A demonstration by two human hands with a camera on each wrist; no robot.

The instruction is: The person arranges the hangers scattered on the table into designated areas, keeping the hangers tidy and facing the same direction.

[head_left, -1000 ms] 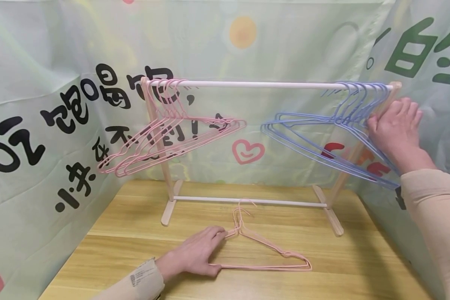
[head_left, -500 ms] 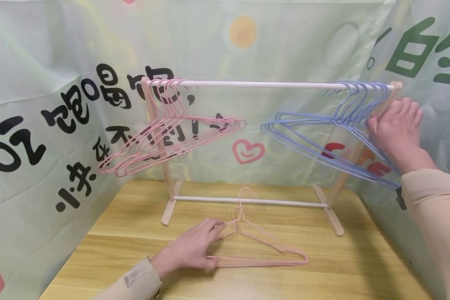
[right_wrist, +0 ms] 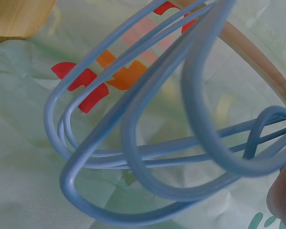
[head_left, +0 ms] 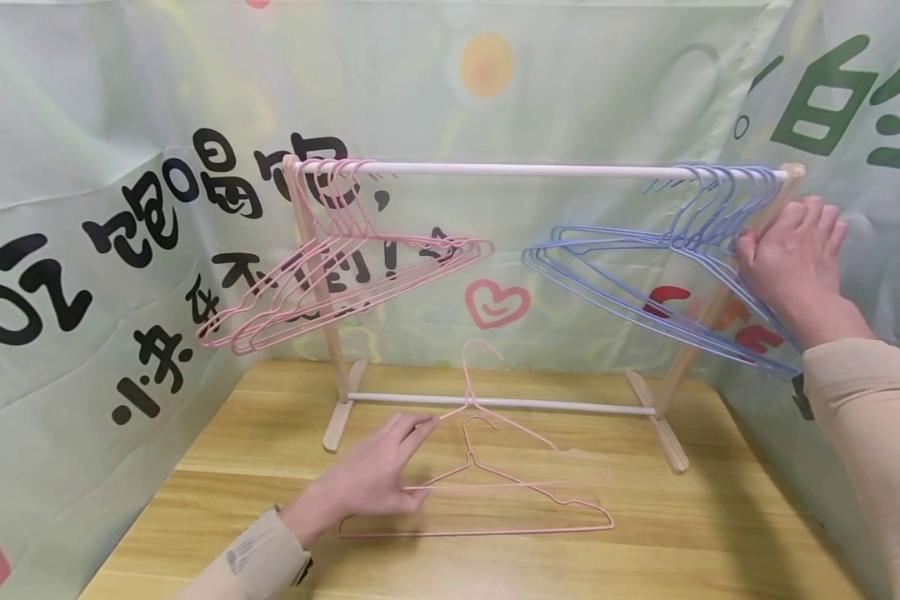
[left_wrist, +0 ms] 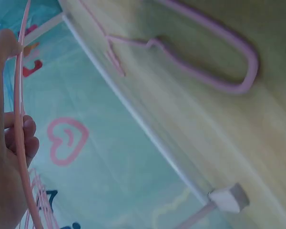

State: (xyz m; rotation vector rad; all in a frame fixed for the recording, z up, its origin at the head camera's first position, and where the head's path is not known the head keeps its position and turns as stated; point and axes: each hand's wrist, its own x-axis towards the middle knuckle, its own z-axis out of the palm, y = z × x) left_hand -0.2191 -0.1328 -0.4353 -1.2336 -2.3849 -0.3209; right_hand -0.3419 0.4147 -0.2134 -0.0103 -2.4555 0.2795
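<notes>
My left hand (head_left: pixel 371 471) pinches a thin pink clothes hanger (head_left: pixel 468 398) by its left side, tilted up with its hook raised toward the rack. Its wire runs along the fingers in the left wrist view. Below it, a second pink hanger (head_left: pixel 472 533) lies flat on the table, overlapped by the held one. My right hand (head_left: pixel 795 267) grips the right post (head_left: pixel 678 367) of the clothes rack, thumb beside the blue hangers (head_left: pixel 675 242). Only a fingertip (right_wrist: pixel 283 195) shows at the edge of the right wrist view, beside the blue hanger wires.
Several pink hangers (head_left: pixel 337 236) hang at the left end of the white top rail (head_left: pixel 525 170); several blue ones hang at its right end. A lower rail (head_left: pixel 570 405) joins the rack's feet on the wooden table (head_left: pixel 217 467). Printed cloth (head_left: pixel 420 92) stands behind and at both sides.
My left hand has raised one pink hanger up and slightly back, separating it from the other, which stays on the table. My right hand has kept its place on the post.
</notes>
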